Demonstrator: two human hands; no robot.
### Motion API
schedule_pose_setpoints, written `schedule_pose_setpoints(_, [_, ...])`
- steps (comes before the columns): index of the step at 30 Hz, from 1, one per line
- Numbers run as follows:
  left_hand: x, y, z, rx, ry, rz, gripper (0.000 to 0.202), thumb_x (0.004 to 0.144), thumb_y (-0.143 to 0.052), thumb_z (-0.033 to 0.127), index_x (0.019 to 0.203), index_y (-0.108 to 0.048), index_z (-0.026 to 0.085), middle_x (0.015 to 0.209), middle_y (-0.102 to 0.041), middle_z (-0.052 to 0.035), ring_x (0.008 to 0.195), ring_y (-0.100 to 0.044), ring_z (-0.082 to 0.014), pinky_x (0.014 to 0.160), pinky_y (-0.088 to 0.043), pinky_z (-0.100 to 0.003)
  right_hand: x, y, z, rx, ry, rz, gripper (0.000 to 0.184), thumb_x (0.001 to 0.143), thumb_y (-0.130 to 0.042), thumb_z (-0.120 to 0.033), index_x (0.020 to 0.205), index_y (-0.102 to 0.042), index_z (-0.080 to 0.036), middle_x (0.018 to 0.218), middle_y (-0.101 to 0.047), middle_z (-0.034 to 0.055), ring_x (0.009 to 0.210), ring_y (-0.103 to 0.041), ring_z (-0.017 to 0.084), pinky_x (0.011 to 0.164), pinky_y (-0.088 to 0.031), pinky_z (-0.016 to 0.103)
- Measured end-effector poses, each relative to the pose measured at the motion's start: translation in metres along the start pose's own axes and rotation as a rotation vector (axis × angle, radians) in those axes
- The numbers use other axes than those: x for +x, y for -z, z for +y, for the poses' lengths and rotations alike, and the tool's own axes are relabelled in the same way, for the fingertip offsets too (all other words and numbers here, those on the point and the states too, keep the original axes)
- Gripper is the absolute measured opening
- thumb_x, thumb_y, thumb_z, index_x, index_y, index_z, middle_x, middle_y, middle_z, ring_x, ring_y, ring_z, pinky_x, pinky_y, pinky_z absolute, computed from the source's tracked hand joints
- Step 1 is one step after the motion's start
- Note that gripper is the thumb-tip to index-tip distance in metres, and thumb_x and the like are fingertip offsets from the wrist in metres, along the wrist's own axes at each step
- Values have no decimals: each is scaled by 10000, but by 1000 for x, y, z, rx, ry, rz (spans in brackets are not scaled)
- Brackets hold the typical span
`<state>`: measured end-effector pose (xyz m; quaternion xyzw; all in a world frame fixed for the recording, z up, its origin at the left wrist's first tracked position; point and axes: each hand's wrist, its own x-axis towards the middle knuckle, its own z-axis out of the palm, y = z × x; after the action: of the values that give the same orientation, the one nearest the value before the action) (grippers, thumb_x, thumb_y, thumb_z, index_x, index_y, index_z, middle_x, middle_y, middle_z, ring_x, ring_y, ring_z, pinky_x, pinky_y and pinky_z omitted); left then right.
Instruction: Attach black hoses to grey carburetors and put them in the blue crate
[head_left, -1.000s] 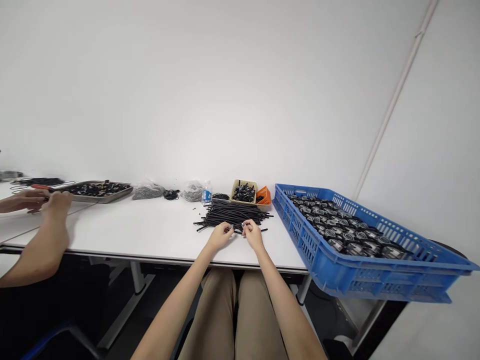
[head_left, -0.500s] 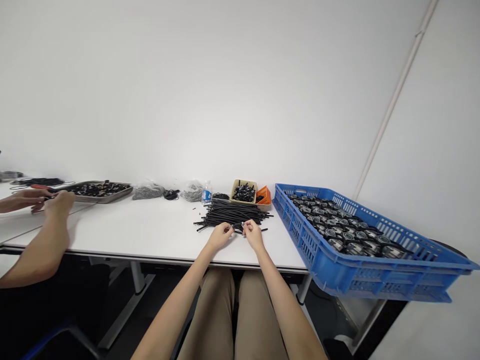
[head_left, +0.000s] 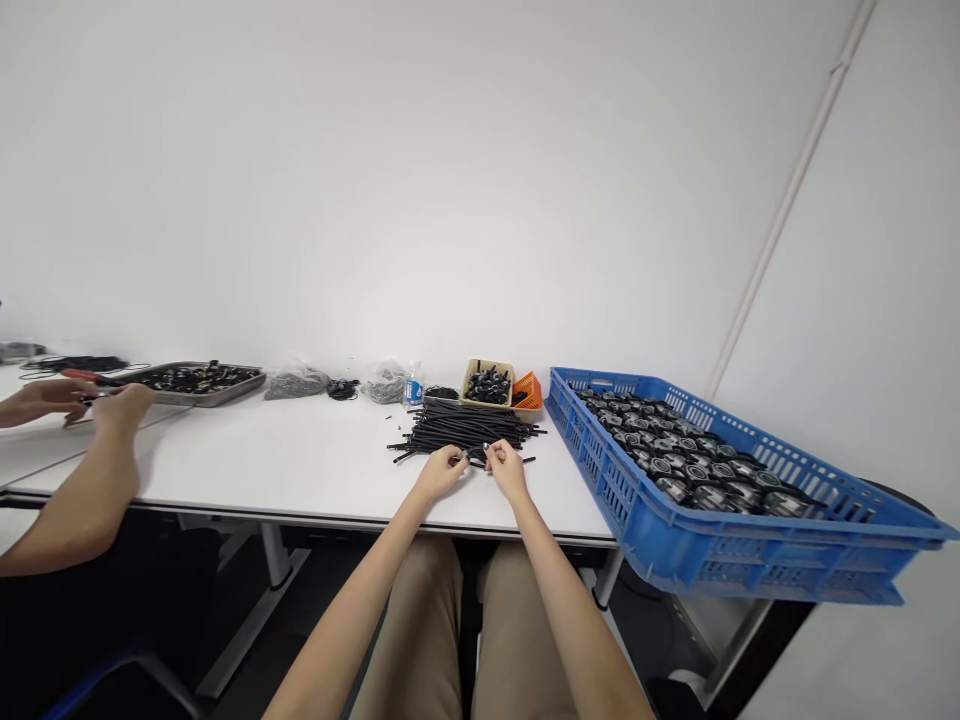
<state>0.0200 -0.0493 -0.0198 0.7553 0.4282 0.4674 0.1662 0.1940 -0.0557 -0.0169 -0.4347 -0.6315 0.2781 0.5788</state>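
My left hand (head_left: 440,472) and my right hand (head_left: 507,468) rest close together on the white table (head_left: 300,465), just in front of a heap of thin black tubes (head_left: 465,428). Both hands have their fingers curled in a pinch. Between them they hold a short black tube piece with a small light part at its end. The piece is too small to make out further.
A blue crate (head_left: 720,490) full of round black parts overhangs the table's right end. A beige bin (head_left: 487,383), an orange bin (head_left: 528,390), a small bottle (head_left: 413,386) and bags stand behind the tubes. A co-worker's hands (head_left: 75,400) work at left beside a metal tray (head_left: 196,380).
My hands stay almost in place, with only slight finger motion. The co-worker's near hand has shifted a little to the right.
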Motion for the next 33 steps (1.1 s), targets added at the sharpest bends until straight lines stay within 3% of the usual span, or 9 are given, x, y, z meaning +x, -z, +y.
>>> schedule_pose_setpoints(19, [-1,-2,-2,-41,-5,-3,192,792,-526,295,715,-653,174,719,-660,-34,663,-571,-166,646,-422,-275,0,0,3,-54,-1,-11,364,857,-480,-551,664,-429,-247,514,-578,-15,490,-512,152,545,-401,260])
schedule_pose_setpoints(33, [1,1,2,-89,42,-10,296,838,-502,373,687,-653,167,691,-652,-26,671,-561,-168,644,-412,-268,4,1,11,-106,-13,34,358,887,-422,-533,666,-441,-252,522,-616,2,522,-563,175,570,-423,272])
